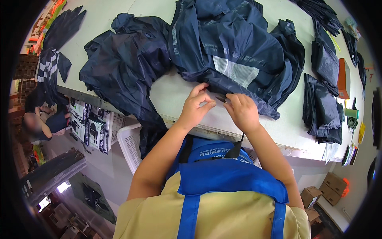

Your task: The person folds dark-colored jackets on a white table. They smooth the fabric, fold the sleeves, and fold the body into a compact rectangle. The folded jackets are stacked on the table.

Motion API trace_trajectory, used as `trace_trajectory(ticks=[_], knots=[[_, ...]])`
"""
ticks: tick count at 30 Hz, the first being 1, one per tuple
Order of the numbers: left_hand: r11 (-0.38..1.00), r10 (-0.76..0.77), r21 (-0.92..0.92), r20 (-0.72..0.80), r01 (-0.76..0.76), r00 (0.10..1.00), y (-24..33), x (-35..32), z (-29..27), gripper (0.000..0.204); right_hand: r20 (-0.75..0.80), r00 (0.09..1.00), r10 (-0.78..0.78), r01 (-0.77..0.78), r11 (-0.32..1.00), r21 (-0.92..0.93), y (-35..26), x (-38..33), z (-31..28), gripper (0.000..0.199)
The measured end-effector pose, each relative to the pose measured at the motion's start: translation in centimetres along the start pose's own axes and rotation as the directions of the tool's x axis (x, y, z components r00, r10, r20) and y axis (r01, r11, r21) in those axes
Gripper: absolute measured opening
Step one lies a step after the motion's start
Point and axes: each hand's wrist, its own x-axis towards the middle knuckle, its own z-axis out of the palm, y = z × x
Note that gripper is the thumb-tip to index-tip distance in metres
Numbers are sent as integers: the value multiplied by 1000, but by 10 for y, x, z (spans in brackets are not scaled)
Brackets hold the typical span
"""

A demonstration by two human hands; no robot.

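Note:
A dark navy garment [254, 47] of thin, slightly shiny cloth, perhaps a rain jacket, lies spread on the table in front of me. It has a pale mesh panel [235, 71] and a gathered lower hem. At that hem my left hand [197, 105] is curled, thumb and fingers drawn together in a pinch; whatever sits between them is too small to make out. Close by on the right, my right hand [242, 111] pinches the edge of the hem. Part of the hem is hidden behind its fingers.
Another crumpled dark garment [123, 59] hangs over the table's [167, 91] front edge at left. Folded dark garments [320, 107], an orange box [343, 79] and a green roll [351, 113] lie at right. Below stands a white crate [129, 145]. Another person [43, 123] is far left.

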Motion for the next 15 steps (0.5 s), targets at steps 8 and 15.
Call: trace_trajectory(ticks=[8,15], knots=[[995,85,-50,-31,-86,996,11,13,2,10,-190,982,-16,11,1000,-26,0,5,-9,26],[999,42,4,29,-42,999,20,16,2,7,-186,982,-40,30,998,-56,1,14,-11,21]])
